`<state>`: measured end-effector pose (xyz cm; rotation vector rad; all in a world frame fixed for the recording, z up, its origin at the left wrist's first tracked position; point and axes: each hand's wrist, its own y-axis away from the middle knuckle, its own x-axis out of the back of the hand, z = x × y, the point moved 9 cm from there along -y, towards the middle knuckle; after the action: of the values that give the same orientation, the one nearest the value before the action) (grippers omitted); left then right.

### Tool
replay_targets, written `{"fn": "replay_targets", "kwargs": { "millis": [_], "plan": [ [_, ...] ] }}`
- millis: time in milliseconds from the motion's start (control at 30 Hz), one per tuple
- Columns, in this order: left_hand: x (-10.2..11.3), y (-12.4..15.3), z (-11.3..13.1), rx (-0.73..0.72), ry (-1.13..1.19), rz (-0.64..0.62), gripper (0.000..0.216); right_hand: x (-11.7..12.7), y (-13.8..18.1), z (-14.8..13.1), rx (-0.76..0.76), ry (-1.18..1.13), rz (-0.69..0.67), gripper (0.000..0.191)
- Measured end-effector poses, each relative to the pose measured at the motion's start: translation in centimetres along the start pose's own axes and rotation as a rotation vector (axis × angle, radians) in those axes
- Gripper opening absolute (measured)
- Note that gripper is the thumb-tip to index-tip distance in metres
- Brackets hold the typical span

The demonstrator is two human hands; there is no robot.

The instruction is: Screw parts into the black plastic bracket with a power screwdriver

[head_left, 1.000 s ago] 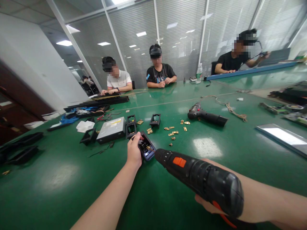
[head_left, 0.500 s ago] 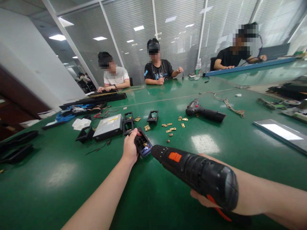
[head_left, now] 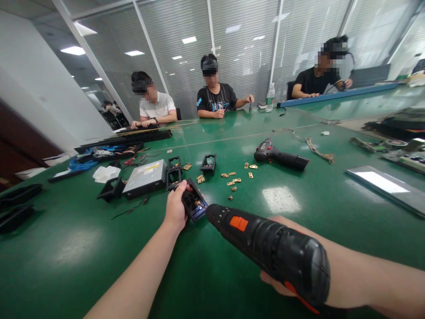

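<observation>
My left hand (head_left: pixel 175 208) grips a small black frame part (head_left: pixel 193 204) that rests tilted on the green table (head_left: pixel 232 274), thumb on its top edge. My right hand (head_left: pixel 282 285), mostly hidden under the tool, holds a black electric screwdriver (head_left: pixel 272 250) with an orange switch. Its tip points into the frame part, where a brass piece shows. Several small brass hinges (head_left: pixel 234 179) lie scattered just beyond.
A silver optical drive (head_left: pixel 145 178) and black frames (head_left: pixel 208 163) lie behind my left hand. A second screwdriver (head_left: pixel 280 157) with a cord lies further right, and a shiny panel (head_left: pixel 381 184) sits at right. Three people sit along the table's far side.
The view has drifted slightly, so everything sits a little further left. Both hands keep their grip and the screwdriver tip stays at the frame part. The middle person has raised a hand.
</observation>
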<state>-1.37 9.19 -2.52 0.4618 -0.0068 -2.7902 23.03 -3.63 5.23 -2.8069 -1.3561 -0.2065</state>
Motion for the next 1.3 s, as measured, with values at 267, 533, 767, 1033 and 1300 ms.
{"fn": "replay_targets", "kwargs": {
  "millis": [267, 533, 767, 1033, 1300],
  "plan": [
    [0.0, 0.1, 0.0, 0.013, 0.004, 0.005, 0.049, 0.1, 0.2, -0.7, -0.031, -0.052, 0.015, 0.015],
    [0.0, 0.2, 0.2, 0.008, 0.005, -0.006, 0.046, -0.4, -0.3, 0.9, -0.008, -0.181, -0.001, 0.028],
    [0.1, 0.1, 0.1, -0.001, 0.008, -0.001, 0.048, -0.1, 0.0, 0.5, -0.007, -0.080, 0.024, 0.027],
    [-0.2, 0.3, 0.2, -0.016, 0.015, -0.019, 0.047, 0.5, 0.4, 1.1, 0.031, -0.017, 0.050, 0.029],
    [-0.3, 0.3, 0.3, -0.013, 0.010, -0.025, 0.045, -0.1, 0.1, 0.2, 0.046, -0.082, -0.021, 0.022]
  ]
}}
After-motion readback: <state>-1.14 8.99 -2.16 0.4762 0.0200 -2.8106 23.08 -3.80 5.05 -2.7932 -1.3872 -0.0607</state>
